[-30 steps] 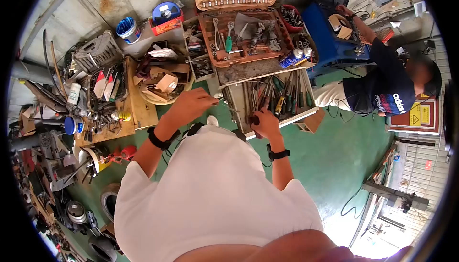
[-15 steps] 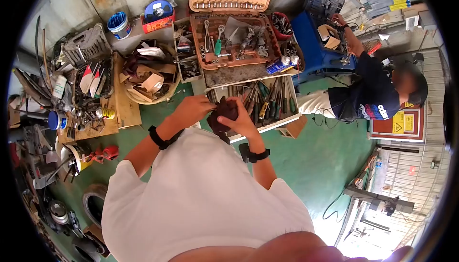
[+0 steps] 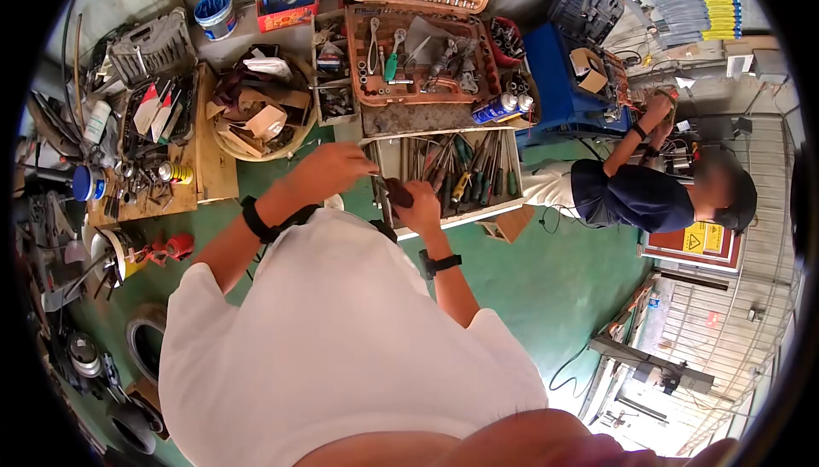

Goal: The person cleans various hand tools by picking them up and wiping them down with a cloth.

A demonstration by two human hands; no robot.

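My right hand is closed around a bunched dark brown cloth, in front of the open drawer. To its left, my left hand has its fingers pinched together, with the fingertips close to the cloth. Something thin shows at those fingertips, too small to name. Just beyond my hands, the drawer holds several screwdrivers with dark, green and yellow handles.
Above the drawer lies an open orange socket set case, with spray cans beside it. A round bin of cardboard and rags stands left. A co-worker stands at the right by a blue cabinet.
My hands have moved apart slightly, and the cloth is now bunched smaller in my right hand. The co-worker's arms have shifted away from the blue cabinet toward the right.
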